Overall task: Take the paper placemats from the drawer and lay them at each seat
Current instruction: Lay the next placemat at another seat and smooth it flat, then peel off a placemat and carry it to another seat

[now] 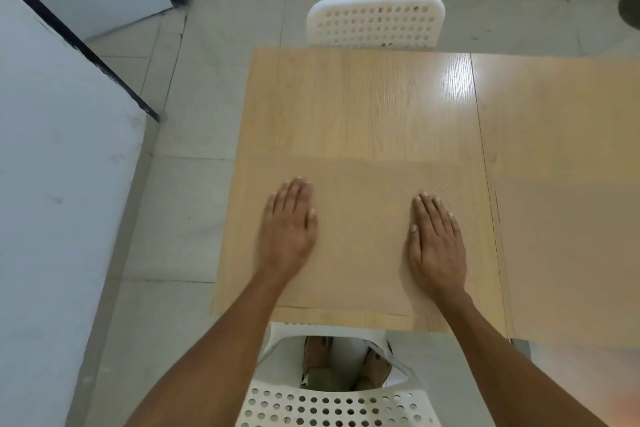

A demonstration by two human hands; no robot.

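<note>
**Both palms flat on a placemat at the near seat**

A paper placemat [363, 229], nearly the same tan as the wood, lies flat on the near part of the table [363, 97], its far edge showing as a faint line across the grain. The left hand [289, 229] rests palm down on the sheet's 9 o'clock side, fingers straight and together, gripping nothing. The right hand [436, 243] lies flat the same way toward 3 o'clock, fingers extended and likewise closed on nothing. A second placemat [568, 253] lies on the table just beside the first, at 3 o'clock, past the seam in the tabletop. A white perforated chair [375, 22] is tucked in at 12 o'clock on the far side; another white chair [332, 406] stands at 6 o'clock, below the forearms. Pale floor tiles [194, 135] run along 9 o'clock.
</note>
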